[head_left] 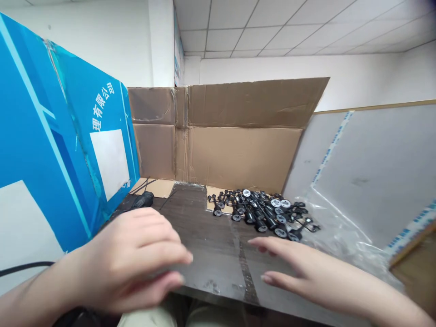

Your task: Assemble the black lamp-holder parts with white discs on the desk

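Note:
My left hand [136, 259] hovers over the front left of the dark table [204, 245]. Its fingers are bent, with a gap between thumb and forefinger, and nothing shows in it. My right hand [293, 263] reaches in from the right, thumb and fingers apart, holding nothing that I can see. Just beyond it lies a pile of small black parts [259, 211] with round silvery-white ends and thin black stems; their exact kind is unclear. The right fingertips appear short of the pile's near edge. A black object with a cord [145, 199] lies behind my left hand.
Brown cardboard [238, 154] stands upright along the back. A blue board [68, 118] with white papers walls the left side. To the right, clear plastic sheeting [344, 245] lies beside a grey panel [374, 177]. A black cable [27, 267] runs at lower left.

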A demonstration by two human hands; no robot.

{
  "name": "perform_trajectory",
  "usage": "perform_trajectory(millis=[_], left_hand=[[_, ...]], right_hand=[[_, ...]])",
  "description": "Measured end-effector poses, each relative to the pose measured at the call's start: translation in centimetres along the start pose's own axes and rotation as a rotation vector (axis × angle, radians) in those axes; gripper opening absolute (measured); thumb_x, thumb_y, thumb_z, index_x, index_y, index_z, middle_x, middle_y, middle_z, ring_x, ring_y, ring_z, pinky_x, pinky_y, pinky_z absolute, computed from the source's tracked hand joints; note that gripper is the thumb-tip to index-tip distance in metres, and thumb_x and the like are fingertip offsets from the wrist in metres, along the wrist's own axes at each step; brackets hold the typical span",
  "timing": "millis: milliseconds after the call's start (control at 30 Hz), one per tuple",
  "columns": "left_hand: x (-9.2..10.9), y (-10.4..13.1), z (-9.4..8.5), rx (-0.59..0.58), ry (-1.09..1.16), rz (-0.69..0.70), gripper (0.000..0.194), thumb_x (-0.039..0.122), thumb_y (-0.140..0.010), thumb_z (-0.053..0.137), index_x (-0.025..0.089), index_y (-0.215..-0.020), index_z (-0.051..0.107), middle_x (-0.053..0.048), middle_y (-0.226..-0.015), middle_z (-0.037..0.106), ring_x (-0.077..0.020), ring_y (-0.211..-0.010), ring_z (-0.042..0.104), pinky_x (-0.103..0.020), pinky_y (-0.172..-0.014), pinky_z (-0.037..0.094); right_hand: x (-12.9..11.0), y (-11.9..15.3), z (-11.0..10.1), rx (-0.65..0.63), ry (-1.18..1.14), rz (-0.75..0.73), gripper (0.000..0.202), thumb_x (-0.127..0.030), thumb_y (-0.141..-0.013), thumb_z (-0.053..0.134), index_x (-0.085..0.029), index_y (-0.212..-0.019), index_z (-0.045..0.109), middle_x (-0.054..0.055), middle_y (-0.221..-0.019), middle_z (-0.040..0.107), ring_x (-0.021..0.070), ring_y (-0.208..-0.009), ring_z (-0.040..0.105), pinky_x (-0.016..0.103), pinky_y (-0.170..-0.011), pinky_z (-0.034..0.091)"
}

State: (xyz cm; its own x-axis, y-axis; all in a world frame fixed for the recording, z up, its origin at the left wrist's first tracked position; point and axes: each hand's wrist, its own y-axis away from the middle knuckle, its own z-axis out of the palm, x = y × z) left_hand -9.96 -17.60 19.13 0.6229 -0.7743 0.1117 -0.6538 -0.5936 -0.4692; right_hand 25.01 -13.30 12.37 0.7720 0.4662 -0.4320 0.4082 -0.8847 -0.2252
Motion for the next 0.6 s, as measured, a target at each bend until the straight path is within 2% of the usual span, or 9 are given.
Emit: perform_trajectory(millis=[33, 67, 133, 233, 267, 400, 467, 533, 600], left_hand=[[-0.1, -1.3, 0.4, -0.139, 0.019, -0.010, 0.025, 0.041, -0.080, 0.046, 0.029, -0.092, 0.065, -0.003, -0.085, 0.066, -0.0177, -0.082, 0.059, -0.031, -0.080, 0.045], [-0.3, -2.1, 1.1, -0.244, 0.020, -0.064, 0.026, 0.039, -0.081, 0.045, 0.028, -0.095, 0.063, -0.003, -0.089, 0.066, -0.0181, -0.084, 0.059, -0.031, -0.080, 0.044], [-1.4, -2.4, 3.2, -0.415, -0.004, -0.243, 0.029, 0.038, -0.079, 0.047, 0.027, -0.103, 0.061, -0.004, -0.097, 0.065, -0.0217, -0.091, 0.059, -0.034, -0.081, 0.044], [-3.9, -1.3, 6.6, -0.664, -0.071, -0.542, 0.043, 0.038, -0.067, 0.059, 0.022, -0.106, 0.060, -0.011, -0.102, 0.064, -0.0307, -0.094, 0.058, -0.039, -0.079, 0.043], [-4.8, -1.1, 7.5, -0.704, -0.051, -0.591, 0.044, 0.039, -0.065, 0.059, 0.021, -0.105, 0.061, -0.012, -0.099, 0.065, -0.0311, -0.092, 0.059, -0.038, -0.076, 0.044], [-8.1, -1.6, 10.5, -0.698, 0.296, -0.589, 0.039, 0.041, -0.069, 0.055, 0.022, -0.102, 0.061, -0.005, -0.092, 0.067, -0.0209, -0.084, 0.061, -0.028, -0.073, 0.043], [-9.6, -2.6, 12.4, -0.642, 0.439, -0.574, 0.035, 0.038, -0.070, 0.056, 0.019, -0.098, 0.062, -0.005, -0.090, 0.067, -0.0179, -0.082, 0.060, -0.025, -0.072, 0.042], [-10.9, -3.8, 14.6, -0.552, 0.612, -0.600, 0.031, 0.036, -0.072, 0.054, 0.014, -0.094, 0.061, -0.006, -0.087, 0.067, -0.0151, -0.075, 0.060, -0.024, -0.070, 0.043], [-11.7, -5.0, 17.0, -0.395, 0.729, -0.650, 0.030, 0.035, -0.072, 0.055, 0.012, -0.089, 0.060, -0.007, -0.082, 0.066, -0.0127, -0.069, 0.058, -0.025, -0.069, 0.043]], right_hand=[[-0.5, -0.9, 0.4, -0.136, 0.027, 0.066, 0.041, -0.036, -0.063, 0.066, -0.026, -0.102, 0.063, 0.005, -0.090, 0.068, 0.0229, -0.080, 0.063, 0.030, -0.070, 0.049], [-0.8, -1.7, 0.9, -0.206, 0.060, 0.138, 0.039, -0.033, -0.064, 0.063, -0.023, -0.101, 0.064, 0.006, -0.087, 0.068, 0.0233, -0.078, 0.063, 0.031, -0.069, 0.048], [-0.6, -2.8, 1.7, -0.269, 0.081, 0.207, 0.041, -0.031, -0.066, 0.059, -0.019, -0.105, 0.061, 0.009, -0.095, 0.067, 0.0240, -0.085, 0.062, 0.031, -0.074, 0.046], [1.0, -4.6, 2.9, -0.356, -0.014, 0.208, 0.045, -0.034, -0.069, 0.056, -0.018, -0.111, 0.057, 0.007, -0.095, 0.066, 0.0208, -0.083, 0.061, 0.028, -0.074, 0.045], [1.6, -5.5, 3.3, -0.369, -0.047, 0.198, 0.045, -0.035, -0.069, 0.056, -0.017, -0.111, 0.057, 0.007, -0.093, 0.067, 0.0198, -0.082, 0.061, 0.027, -0.073, 0.045], [3.9, -10.7, 6.1, -0.251, -0.074, 0.200, 0.038, -0.032, -0.073, 0.051, -0.012, -0.105, 0.059, 0.010, -0.093, 0.066, 0.0192, -0.083, 0.061, 0.026, -0.075, 0.044], [4.8, -13.6, 8.0, -0.109, -0.043, 0.246, 0.039, -0.030, -0.073, 0.052, -0.011, -0.108, 0.056, 0.011, -0.098, 0.063, 0.0195, -0.089, 0.059, 0.026, -0.079, 0.042], [5.5, -16.0, 10.0, 0.006, 0.037, 0.288, 0.046, -0.027, -0.071, 0.055, -0.012, -0.115, 0.052, 0.012, -0.110, 0.057, 0.0202, -0.101, 0.054, 0.026, -0.086, 0.039], [6.0, -17.6, 11.8, 0.050, 0.092, 0.336, 0.053, -0.025, -0.070, 0.055, -0.012, -0.121, 0.046, 0.015, -0.118, 0.051, 0.0219, -0.106, 0.051, 0.027, -0.088, 0.038]])
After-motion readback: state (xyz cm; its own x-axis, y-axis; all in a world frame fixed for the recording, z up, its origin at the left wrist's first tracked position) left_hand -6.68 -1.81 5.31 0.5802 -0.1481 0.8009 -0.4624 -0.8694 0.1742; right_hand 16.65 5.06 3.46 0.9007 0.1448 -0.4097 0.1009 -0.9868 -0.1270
